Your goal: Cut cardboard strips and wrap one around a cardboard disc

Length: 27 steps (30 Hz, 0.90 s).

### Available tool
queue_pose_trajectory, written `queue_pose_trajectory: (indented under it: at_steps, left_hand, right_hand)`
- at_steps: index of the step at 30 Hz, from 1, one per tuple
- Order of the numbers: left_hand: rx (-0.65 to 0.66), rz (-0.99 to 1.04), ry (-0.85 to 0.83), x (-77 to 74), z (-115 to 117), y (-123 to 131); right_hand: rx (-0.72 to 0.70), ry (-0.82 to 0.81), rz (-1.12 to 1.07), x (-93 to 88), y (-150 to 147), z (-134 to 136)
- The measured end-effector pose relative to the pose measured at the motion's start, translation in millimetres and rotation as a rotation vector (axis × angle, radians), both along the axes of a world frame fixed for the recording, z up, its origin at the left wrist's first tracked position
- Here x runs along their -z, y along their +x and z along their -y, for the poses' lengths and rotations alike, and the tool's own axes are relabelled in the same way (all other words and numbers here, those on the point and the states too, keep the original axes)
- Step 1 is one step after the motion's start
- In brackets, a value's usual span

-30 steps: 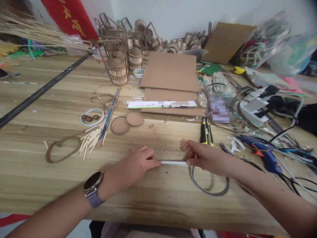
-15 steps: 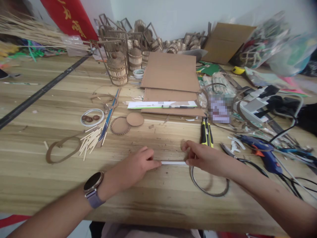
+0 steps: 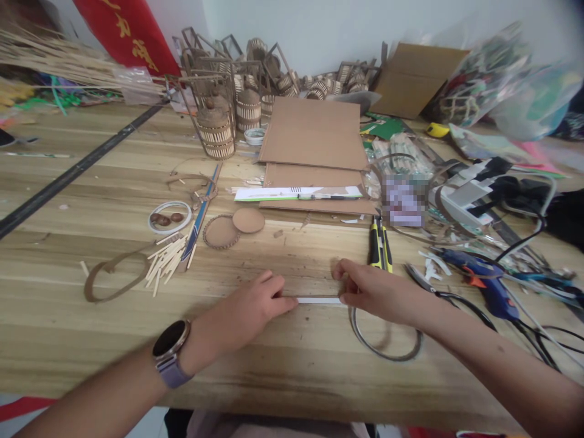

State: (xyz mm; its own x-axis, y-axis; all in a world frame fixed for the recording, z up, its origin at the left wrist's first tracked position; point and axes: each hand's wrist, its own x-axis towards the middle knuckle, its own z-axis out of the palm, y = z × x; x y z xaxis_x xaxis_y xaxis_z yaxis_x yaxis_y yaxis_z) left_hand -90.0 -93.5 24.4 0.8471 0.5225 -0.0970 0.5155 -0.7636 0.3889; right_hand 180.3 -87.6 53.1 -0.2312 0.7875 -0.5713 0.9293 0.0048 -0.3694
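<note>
A narrow strip (image 3: pixel 319 300) with a white face lies along the wooden table between my hands. My left hand (image 3: pixel 258 299), fingers curled, pinches or presses the strip's left end. Farther right, my right hand (image 3: pixel 370 291) has thumb and forefinger on the strip. Past that hand the strip seems to run on into a curled loop (image 3: pixel 387 351) resting on the table; the join is hidden. Just beyond my right hand lies a yellow and black utility knife (image 3: pixel 380 243). A round cardboard disc (image 3: pixel 249 220) and a rimmed cardboard disc (image 3: pixel 222 232) sit beyond my left hand.
A blue glue gun (image 3: pixel 490 286) and scissors (image 3: pixel 422 280) lie at the right, among cables. At left are short wooden sticks (image 3: pixel 166 261), a tape roll (image 3: pixel 170 218) holding brown beads, and a brown strip loop (image 3: pixel 116 277). Cardboard sheets (image 3: pixel 314 131) and small slatted buckets (image 3: pixel 215 134) stand behind.
My right hand has shifted very slightly left along the strip. Otherwise both hands and the things on the table look the same.
</note>
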Motion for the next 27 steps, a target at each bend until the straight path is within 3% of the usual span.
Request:
queue_pose_trajectory:
  at_steps: [8, 15, 19, 24, 27]
  left_hand:
    - [0.014, -0.113, 0.102, -12.3, 4.5, 7.3]
    - [-0.019, -0.150, 0.329, -20.0, 15.2, 13.1]
    - [0.042, -0.120, 0.425, -26.1, 18.0, 23.5]
    - [0.108, -0.123, 0.351, -22.9, 15.3, 33.8]
    - [0.064, -0.103, 0.270, -13.6, 13.1, 33.3]
  right_hand:
    - [-0.002, -0.001, -0.022, 5.0, 3.0, -0.9]
    - [-0.017, -0.027, -0.106, -2.1, -8.9, 0.3]
    - [-0.030, -0.032, -0.131, -2.5, -23.3, -2.6]
    - [-0.040, -0.010, -0.127, -2.9, -34.4, -4.0]
    - [-0.031, -0.004, -0.124, -4.3, -34.0, -2.5]
